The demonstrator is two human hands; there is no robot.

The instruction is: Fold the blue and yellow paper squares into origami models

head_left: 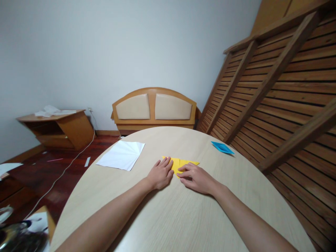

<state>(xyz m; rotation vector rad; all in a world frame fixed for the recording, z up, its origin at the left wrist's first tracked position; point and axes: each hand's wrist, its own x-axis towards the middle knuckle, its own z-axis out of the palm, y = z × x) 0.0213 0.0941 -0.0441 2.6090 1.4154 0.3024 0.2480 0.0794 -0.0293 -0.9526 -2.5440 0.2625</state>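
Two hands pressed flat on my folded yellow paper mid-worktop: left hand covering its left end, right hand its near right edge, fingers spread, gripping nothing.

yellow paper partly under hands

You have a white sheet lying flat on the round table, and a folded blue paper well apart near its right edge. Beyond stands a padded wooden headboard; a low cabinet sits left, slatted panels right
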